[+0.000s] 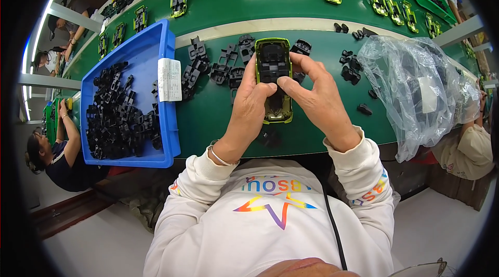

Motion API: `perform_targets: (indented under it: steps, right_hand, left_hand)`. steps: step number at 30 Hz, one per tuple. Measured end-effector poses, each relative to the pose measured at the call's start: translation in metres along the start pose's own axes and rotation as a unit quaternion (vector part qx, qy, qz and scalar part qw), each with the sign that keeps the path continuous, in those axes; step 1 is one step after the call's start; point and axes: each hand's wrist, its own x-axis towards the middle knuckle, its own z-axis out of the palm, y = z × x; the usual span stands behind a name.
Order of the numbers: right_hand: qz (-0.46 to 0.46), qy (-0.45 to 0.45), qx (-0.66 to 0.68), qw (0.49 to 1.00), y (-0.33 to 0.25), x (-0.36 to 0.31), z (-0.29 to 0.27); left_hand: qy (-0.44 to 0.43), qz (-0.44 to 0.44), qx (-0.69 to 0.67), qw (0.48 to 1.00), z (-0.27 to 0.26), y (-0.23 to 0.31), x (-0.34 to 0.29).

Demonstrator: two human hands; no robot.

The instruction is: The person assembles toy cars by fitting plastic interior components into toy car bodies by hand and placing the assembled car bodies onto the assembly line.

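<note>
Blue tray (167, 136) at the left of the frame is loaded with black plastic parts (117, 116). Dead centre, left hand (249, 102) and right hand (317, 100) are both clamped on an upturned lime-green toy car (274, 76), thumbs pressing its black chassis. Crumpled clear plastic bag (416, 84) sits far right on the green belt (218, 116).

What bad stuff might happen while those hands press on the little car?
Both thumbs press a black insert into the yellow-green toy car shell, held by the left hand and right hand. It might seat crooked if pushed unevenly. The loose black parts lie right behind the hands, so a knuckle might knock some away. The clear plastic bag hangs over the table edge and may slide off.
</note>
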Motion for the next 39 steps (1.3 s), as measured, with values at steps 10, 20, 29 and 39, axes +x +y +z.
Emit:
perform_targets:
  steps: [10, 20, 29, 39]
  right_hand:
    - [0.029, 0.03, 0.155, 0.987, 0.028, 0.02, -0.014]
    - [-0.034, 0.042, -0.017, 0.998, 0.075, 0.022, -0.052]
    - [-0.142, -0.028, -0.28, 0.949, 0.066, 0.063, -0.059]
    - [-0.091, -0.123, -0.221, 0.963, 0.066, 0.09, -0.059]
  left_hand:
    - [-0.001, -0.023, 0.012, 1.0, 0.021, 0.003, 0.045]
    - [0.165, -0.005, -0.002, 0.986, -0.044, 0.004, 0.297]
    - [0.068, 0.08, 0.174, 0.979, -0.059, -0.023, 0.405]
    - [0.21, 0.204, 0.53, 0.796, -0.092, -0.014, 0.376]
